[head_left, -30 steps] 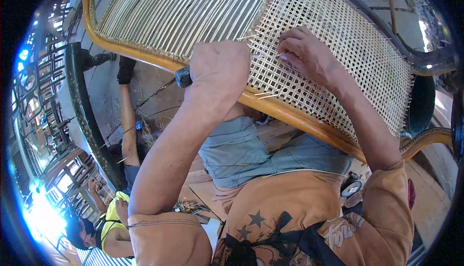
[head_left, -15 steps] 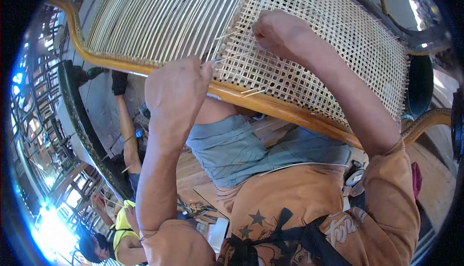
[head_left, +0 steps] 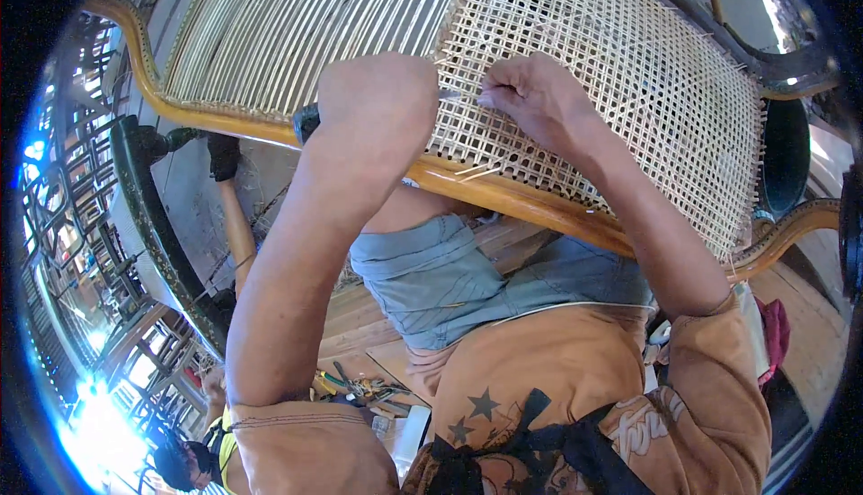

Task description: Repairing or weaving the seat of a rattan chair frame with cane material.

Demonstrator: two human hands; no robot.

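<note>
1. Cane panel (head_left: 620, 90): just beyond the wooden rail (head_left: 521, 198), near edge running along it. Mesh beyond the rail's middle and right; bare parallel strands (head_left: 297, 36) beyond its left part.
2. Left grip (head_left: 376, 104): clamped round a tool (head_left: 306, 124). Dark handle butt sticks out toward the rail's left end, thin metal tip out the other side, aimed at the right grip. Fist is beyond the rail, by the mesh border.
3. Right grip (head_left: 538, 99): beyond the rail's middle, over the mesh. Fingers curled, thumb near forefinger; can't tell if a strand is pinched there.
4. Doing it well (judgement): keep the tip low and nearly flat to the mesh; a steep angle could split or snag cane.
5. Also judgement: keep right fingertips out of the tip's line, since it points straight at them. Pull gently and evenly; thin cane likely kinks if jerked.
6. Watch the loose cane ends (head_left: 476, 172) lying over the rail's middle; a wrist could catch them.
7. Farther out: blue-grey shorts (head_left: 503, 288) on the near side of the rail, hand tools (head_left: 360, 389) on the floor beyond those, co-worker (head_left: 198, 459) well off past the rail's left, partly cut off.
</note>
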